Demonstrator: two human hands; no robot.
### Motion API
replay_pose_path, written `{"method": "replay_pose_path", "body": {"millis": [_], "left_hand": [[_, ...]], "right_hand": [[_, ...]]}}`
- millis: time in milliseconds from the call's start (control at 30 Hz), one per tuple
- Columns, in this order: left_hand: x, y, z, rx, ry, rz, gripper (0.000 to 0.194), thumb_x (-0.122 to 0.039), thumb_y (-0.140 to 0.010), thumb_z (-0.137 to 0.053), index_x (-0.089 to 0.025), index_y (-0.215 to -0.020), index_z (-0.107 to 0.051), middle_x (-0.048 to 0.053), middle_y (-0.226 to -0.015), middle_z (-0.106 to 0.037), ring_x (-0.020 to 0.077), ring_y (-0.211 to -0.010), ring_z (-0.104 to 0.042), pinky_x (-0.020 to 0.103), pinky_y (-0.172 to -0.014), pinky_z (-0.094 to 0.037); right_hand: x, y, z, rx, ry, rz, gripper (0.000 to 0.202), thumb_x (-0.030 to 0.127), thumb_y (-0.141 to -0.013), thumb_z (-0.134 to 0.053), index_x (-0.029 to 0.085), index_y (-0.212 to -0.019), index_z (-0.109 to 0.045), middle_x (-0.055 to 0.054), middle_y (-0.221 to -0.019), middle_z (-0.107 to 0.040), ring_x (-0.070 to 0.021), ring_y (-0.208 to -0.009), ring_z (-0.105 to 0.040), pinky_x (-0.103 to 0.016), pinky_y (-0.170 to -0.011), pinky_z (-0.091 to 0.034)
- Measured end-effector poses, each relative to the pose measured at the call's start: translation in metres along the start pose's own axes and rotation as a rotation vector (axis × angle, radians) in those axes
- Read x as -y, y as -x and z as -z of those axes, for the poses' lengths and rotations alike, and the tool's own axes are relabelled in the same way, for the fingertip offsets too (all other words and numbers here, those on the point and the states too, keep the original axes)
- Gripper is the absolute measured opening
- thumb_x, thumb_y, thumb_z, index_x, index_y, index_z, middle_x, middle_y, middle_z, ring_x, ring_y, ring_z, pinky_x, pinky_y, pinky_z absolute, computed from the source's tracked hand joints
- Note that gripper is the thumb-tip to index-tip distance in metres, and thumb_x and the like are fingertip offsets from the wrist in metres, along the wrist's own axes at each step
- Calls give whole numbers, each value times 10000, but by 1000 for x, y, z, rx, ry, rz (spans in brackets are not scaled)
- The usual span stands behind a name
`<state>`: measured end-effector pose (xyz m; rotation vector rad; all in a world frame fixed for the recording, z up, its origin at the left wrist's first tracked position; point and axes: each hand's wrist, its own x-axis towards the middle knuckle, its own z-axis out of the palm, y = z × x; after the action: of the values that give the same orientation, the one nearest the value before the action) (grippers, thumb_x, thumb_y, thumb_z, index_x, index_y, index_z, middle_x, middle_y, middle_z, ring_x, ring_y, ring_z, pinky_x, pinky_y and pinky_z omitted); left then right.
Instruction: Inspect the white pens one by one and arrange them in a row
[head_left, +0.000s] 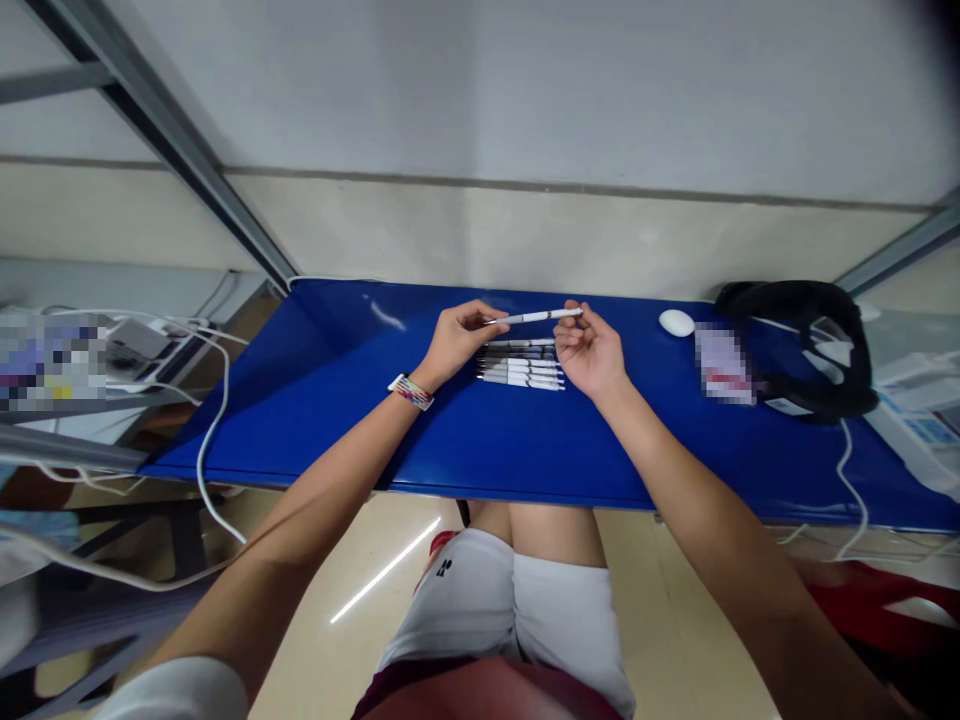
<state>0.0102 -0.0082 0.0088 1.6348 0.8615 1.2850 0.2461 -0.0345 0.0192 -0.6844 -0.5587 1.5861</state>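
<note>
A white pen (pixel 536 317) with dark bands is held level above the blue table (pixel 480 450). My left hand (pixel 463 338) pinches its left end, and a woven colourful band circles that wrist. The fingers of my right hand (pixel 590 348) are closed on the pen's right end. Just below the held pen, several similar white pens (pixel 520 365) lie side by side in a stack of rows on the table. My right fingers partly cover the right ends of the upper ones.
To the right lie a white computer mouse (pixel 676 322), a blurred-out packet (pixel 724 362) and a black strapped headset-like thing (pixel 859 345) with a white cable (pixel 844 480). Metal posts (pixel 187 150) flank the table. At left, cables (pixel 219 400) hang past its edge.
</note>
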Motion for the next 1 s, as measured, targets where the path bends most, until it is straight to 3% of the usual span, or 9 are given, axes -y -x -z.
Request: {"method": "replay_pose_path", "body": {"millis": [367, 533, 600, 733, 867, 1000], "left_hand": [[2, -1, 0, -3, 8, 0, 259, -374, -813, -892, -179, -959, -803, 66, -918, -805, 162, -781, -697, 313, -746, -541], [8, -2, 2, -11, 10, 13, 282, -391, -804, -893, -178, -961, -795, 62, -899, -797, 165, -773, -693, 307, -732, -539], [10, -3, 4, -29, 1, 5, 272, -381, -810, -884, -178, -963, -789, 61, -906, -794, 168, -788, -695, 306, -747, -539], [13, -5, 9, -81, -104, -38, 221, -361, -849, -840, -191, -980, -787, 62, -956, -800, 175, -822, -695, 311, -781, -533], [17, -4, 15, -73, -273, -45, 221, -371, -884, -786, -206, -1029, -812, 69, -977, -813, 198, -828, -697, 324, -777, -525], [23, -4, 18, -6, -453, -90, 245, -367, -949, -706, -231, -1097, -845, 90, -1054, -828, 228, -883, -713, 362, -828, -518]], "right_hand": [[-6, -2, 1, 7, 16, 27, 187, 413, -1019, -673, 242, -946, -671, 33, -666, -547, -94, -559, -506, -213, -518, -485], [-6, -4, 5, 4, 72, 41, 327, 546, -970, -686, 230, -1045, -726, -3, -742, -646, -124, -625, -576, -261, -580, -536], [-6, -5, 6, 16, 187, 109, 287, 486, -912, -765, 230, -1040, -759, -11, -771, -680, -129, -643, -587, -274, -605, -545], [-9, -8, 12, -25, 567, 382, 168, 338, -831, -841, 272, -984, -816, -21, -859, -735, -164, -747, -633, -298, -681, -560], [-12, -15, 25, -8, 958, 601, 126, 345, -892, -772, 301, -993, -833, -58, -1071, -783, -264, -1016, -685, -431, -940, -566], [-11, -20, 39, 7, 1331, 696, 188, 312, -967, -653, 285, -1060, -814, -82, -1096, -794, -310, -1043, -681, -523, -1038, -508]]}}
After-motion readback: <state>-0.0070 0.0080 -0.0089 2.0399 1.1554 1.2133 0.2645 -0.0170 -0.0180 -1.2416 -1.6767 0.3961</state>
